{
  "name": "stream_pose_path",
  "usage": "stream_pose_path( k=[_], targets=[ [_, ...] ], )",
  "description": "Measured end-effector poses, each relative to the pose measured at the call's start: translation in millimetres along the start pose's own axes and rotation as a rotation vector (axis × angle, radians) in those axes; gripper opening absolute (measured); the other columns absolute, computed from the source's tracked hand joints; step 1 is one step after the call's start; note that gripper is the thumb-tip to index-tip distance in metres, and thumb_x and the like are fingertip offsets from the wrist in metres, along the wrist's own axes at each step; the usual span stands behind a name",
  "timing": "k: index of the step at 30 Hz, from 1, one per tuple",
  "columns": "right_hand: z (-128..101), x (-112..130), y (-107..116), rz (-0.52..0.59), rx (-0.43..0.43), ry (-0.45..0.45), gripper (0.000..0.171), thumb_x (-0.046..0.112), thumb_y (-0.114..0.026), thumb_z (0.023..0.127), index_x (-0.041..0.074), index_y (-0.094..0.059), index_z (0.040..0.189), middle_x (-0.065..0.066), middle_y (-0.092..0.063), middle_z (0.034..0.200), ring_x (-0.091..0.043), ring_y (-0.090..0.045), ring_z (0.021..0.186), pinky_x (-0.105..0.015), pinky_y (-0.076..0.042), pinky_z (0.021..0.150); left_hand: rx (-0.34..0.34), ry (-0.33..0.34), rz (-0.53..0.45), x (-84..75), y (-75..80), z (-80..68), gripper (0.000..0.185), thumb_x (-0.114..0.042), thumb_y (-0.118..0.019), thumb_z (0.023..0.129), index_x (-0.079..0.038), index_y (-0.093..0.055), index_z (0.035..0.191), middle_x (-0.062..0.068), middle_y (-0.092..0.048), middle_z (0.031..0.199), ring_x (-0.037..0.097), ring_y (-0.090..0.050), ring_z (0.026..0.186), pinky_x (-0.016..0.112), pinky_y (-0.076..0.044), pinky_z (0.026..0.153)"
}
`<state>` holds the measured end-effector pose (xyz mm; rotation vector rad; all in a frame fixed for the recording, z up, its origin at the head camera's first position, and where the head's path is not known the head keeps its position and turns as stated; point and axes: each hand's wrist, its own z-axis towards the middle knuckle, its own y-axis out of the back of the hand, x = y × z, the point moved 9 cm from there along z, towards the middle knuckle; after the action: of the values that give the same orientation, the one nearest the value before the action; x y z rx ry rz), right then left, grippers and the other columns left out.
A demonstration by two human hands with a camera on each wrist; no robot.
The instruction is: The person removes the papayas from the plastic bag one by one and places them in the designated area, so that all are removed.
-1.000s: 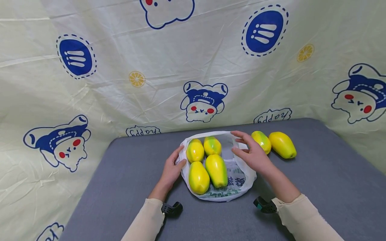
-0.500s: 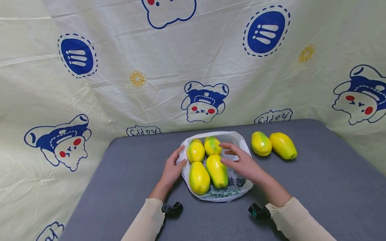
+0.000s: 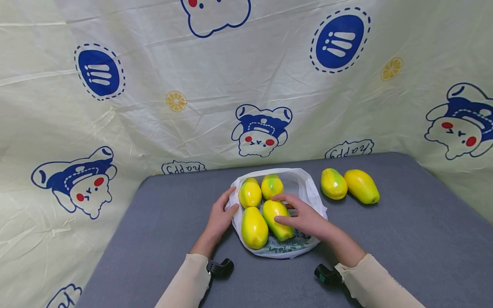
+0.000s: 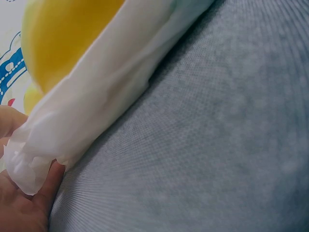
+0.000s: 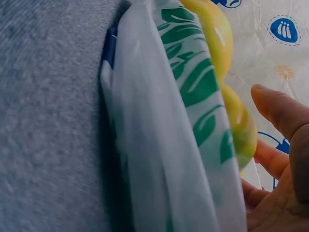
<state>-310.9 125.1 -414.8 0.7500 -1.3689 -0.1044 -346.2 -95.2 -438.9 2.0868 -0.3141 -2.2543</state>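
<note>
Your left hand (image 3: 218,218) pinches the rim of the white bag (image 3: 304,188) at 9 o'clock; your right hand (image 3: 304,218) rests with relaxed fingers on the near-right papaya (image 3: 278,216), not gripping; I judge four papayas are inside, two papayas (image 3: 348,185) still wait at 2 o'clock on the grey table (image 3: 404,239); the green print on the bag is not readable; the curtain (image 3: 231,85) says "happy"

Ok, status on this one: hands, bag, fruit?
Left hand grips the bag rim. Right hand rests open on a mango inside. Four in the bag, two loose mangoes on the table; nothing blocking.
</note>
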Motion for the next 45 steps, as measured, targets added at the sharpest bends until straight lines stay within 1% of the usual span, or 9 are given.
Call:
stream_pose_path(
  k=[2,5,6,17,20,27,30,37,45],
  targets=[
    [0.5,-1.3,-2.1,-0.013,-0.001,-0.006,0.057,0.036,-0.069,0.093,0.020,-0.048,0.144,-0.012,-0.043,0.154,-0.042,-0.045,0.133,-0.060,-0.043,0.106,-0.002,-0.006,0.004,-0.1,-0.1,-0.1,0.054,-0.008,-0.056,0.099,-0.013,-0.044,0.151,0.013,-0.042,0.157,0.030,-0.039,0.145,0.051,-0.031,0.121],
    [0.7,-0.5,-3.6,-0.030,-0.004,-0.005,0.059,0.037,-0.069,0.092,0.020,-0.047,0.144,-0.010,-0.046,0.152,-0.038,-0.047,0.129,-0.057,-0.045,0.103,-0.010,-0.018,0.001,10.8,-0.1,5.0,0.053,-0.011,-0.056,0.099,-0.019,-0.045,0.151,0.010,-0.043,0.157,0.028,-0.040,0.144,0.050,-0.031,0.121],
    [1.0,0.0,-3.7,-0.036,-0.006,-0.002,0.060,0.038,-0.069,0.092,0.019,-0.046,0.144,-0.010,-0.046,0.151,-0.038,-0.048,0.128,-0.057,-0.046,0.103,-0.011,-0.022,0.001,11.0,-0.1,4.8,0.053,-0.012,-0.057,0.099,-0.021,-0.046,0.150,0.009,-0.044,0.157,0.027,-0.041,0.144,0.050,-0.032,0.120],
    [3.1,-3.4,-5.5,-0.055,-0.019,0.007,0.061,0.037,-0.071,0.090,0.018,-0.045,0.143,-0.008,-0.049,0.148,-0.036,-0.049,0.127,-0.052,-0.047,0.102,-0.013,-0.009,0.006,12.6,0.5,4.3,0.053,-0.013,-0.058,0.099,-0.022,-0.046,0.150,0.008,-0.044,0.157,0.027,-0.042,0.142,0.049,-0.033,0.120],
    [2.6,-1.8,-5.2,-0.057,-0.017,0.010,0.060,0.036,-0.071,0.090,0.017,-0.046,0.142,-0.009,-0.050,0.147,-0.035,-0.049,0.126,-0.052,-0.048,0.102,-0.013,-0.002,0.001,8.9,-0.2,2.9,0.053,-0.012,-0.057,0.100,-0.019,-0.045,0.151,0.010,-0.043,0.158,0.028,-0.041,0.143,0.050,-0.033,0.120],
    [0.4,2.1,-1.0,-0.075,0.001,-0.006,0.059,0.033,-0.071,0.090,0.017,-0.046,0.141,-0.010,-0.052,0.144,-0.034,-0.049,0.123,-0.049,-0.051,0.096,0.008,0.013,0.001,-13.6,-1.0,-7.9,0.053,-0.005,-0.055,0.099,-0.009,-0.044,0.151,0.016,-0.043,0.156,0.032,-0.042,0.142,0.050,-0.033,0.119],
    [-1.0,2.4,4.0,-0.079,0.002,-0.011,0.058,0.032,-0.071,0.090,0.018,-0.046,0.141,-0.011,-0.052,0.143,-0.036,-0.048,0.124,-0.049,-0.052,0.095,0.008,0.017,-0.008,-9.9,-1.2,-5.9,0.054,-0.005,-0.055,0.099,-0.010,-0.043,0.151,0.015,-0.042,0.157,0.032,-0.041,0.143,0.050,-0.033,0.120],
    [-7.7,4.6,24.6,-0.071,0.030,-0.021,0.055,0.029,-0.067,0.092,0.023,-0.044,0.142,-0.011,-0.050,0.143,-0.034,-0.047,0.123,-0.046,-0.053,0.092,-0.010,-0.003,-0.009,11.6,-0.7,4.8,0.053,-0.011,-0.057,0.100,-0.019,-0.046,0.150,0.010,-0.043,0.158,0.028,-0.039,0.144,0.050,-0.031,0.121],
    [-20.8,8.5,56.5,-0.077,0.068,-0.013,0.055,0.030,-0.067,0.093,0.022,-0.044,0.142,-0.012,-0.047,0.146,-0.034,-0.047,0.123,-0.046,-0.050,0.094,-0.011,-0.008,0.012,14.2,0.1,4.9,0.052,-0.012,-0.056,0.100,-0.022,-0.047,0.149,0.007,-0.045,0.156,0.026,-0.042,0.142,0.049,-0.033,0.120]
  ],
)
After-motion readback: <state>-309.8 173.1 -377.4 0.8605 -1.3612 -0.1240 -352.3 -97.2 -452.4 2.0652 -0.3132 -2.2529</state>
